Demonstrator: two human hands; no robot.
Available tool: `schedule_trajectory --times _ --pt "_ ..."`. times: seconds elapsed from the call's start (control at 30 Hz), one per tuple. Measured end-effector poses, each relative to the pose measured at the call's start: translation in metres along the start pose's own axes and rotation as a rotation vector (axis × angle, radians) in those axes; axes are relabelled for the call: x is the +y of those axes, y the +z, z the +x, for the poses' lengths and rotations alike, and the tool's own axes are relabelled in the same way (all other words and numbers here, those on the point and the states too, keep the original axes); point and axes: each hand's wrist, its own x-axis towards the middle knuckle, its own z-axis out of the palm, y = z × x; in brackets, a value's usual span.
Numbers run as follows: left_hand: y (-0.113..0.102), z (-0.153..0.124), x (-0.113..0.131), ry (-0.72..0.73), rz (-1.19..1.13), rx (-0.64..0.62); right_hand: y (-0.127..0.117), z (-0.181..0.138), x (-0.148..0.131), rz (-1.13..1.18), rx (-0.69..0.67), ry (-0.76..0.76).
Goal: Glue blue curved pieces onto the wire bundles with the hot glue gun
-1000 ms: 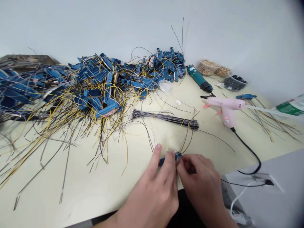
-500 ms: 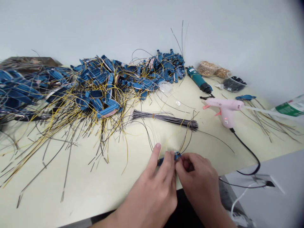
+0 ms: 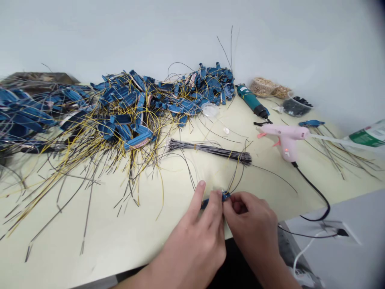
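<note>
My left hand and my right hand meet near the table's front edge. Between their fingertips is a small blue piece with thin dark and yellow wires rising from it. The left fingers press and pinch the piece's left part; the index finger is stretched forward. The right hand's fingers are curled in a pinch on its right end. A tied bundle of thin dark wires lies just beyond the hands.
A big heap of blue pieces with yellow and dark wires covers the back left. A pink glue gun with a black cord, a teal tool, small tubs and a grey box are to the right.
The view has shifted slightly; both hands stay pinched on the small blue piece with only tiny finger movements.
</note>
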Motion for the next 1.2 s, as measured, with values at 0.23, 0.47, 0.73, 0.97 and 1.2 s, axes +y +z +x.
schedule_trajectory --times 0.23,0.47,0.73,0.97,1.2 --pt "-0.002 0.000 0.002 -0.027 0.020 -0.008 0.004 -0.001 0.002 0.041 0.013 0.004" --pt "-0.002 0.001 0.003 -0.037 0.020 0.001 -0.001 -0.005 0.012 0.111 -0.032 -0.080" --pt "-0.001 -0.001 0.007 -0.060 0.021 0.004 -0.003 -0.009 0.015 0.145 -0.011 -0.148" --pt "-0.001 0.000 0.006 -0.043 0.018 -0.016 -0.002 -0.007 0.017 0.163 -0.025 -0.171" --pt "0.000 0.000 0.004 -0.032 0.010 -0.001 -0.001 -0.006 0.019 0.180 -0.064 -0.179"
